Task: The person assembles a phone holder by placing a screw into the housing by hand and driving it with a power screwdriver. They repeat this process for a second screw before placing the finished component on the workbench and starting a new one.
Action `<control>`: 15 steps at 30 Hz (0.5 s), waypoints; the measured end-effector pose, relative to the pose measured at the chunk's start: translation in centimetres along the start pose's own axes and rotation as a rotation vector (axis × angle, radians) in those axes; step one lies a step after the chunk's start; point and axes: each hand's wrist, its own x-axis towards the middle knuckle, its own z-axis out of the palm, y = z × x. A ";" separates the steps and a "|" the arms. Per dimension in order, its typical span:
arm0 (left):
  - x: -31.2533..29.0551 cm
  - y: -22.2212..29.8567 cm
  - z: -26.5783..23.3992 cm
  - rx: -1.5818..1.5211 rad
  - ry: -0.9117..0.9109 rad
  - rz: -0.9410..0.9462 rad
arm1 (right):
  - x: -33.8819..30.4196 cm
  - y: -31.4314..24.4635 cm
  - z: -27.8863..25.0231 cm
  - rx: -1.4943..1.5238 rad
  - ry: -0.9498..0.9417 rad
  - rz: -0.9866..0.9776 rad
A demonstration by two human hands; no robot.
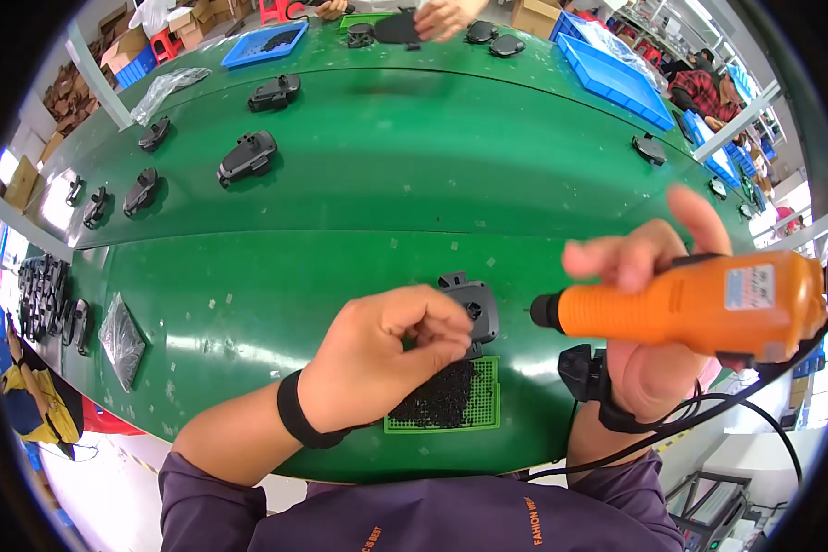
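My right hand [651, 258] holds an orange electric screwdriver [639, 311] level above the table's right side. Its black nose and thin bit point left, apart from the workpiece. The thumb lies beneath the tool and some fingers are lifted off it. A dark grey plastic housing [488, 308] with clip-like ends lies flat ahead of me. Over its left side, my left hand [363, 345] is closed in a pinch; whatever the fingertips hold is too small to make out. Below the housing sits a green mesh tray [489, 419] of small black parts [437, 397], partly covered by my left hand.
Several similar housings [248, 156] stand at the far left; many black pieces [41, 299] are grouped by the left edge beside a plastic bag [121, 340]. Blue trays [612, 83] line the far side. Another person's hand [446, 17] works opposite. A black cable [690, 428] runs near my right forearm.
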 end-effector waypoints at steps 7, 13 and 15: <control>2.1 -1.2 -0.1 0.287 0.071 0.295 | -0.2 -0.3 1.8 0.240 0.253 0.148; 2.6 -1.3 -0.1 0.435 0.019 0.503 | -0.4 0.1 1.9 0.395 0.112 0.017; 2.5 -1.5 -0.1 0.421 0.007 0.486 | -0.5 0.7 1.9 0.399 0.099 0.025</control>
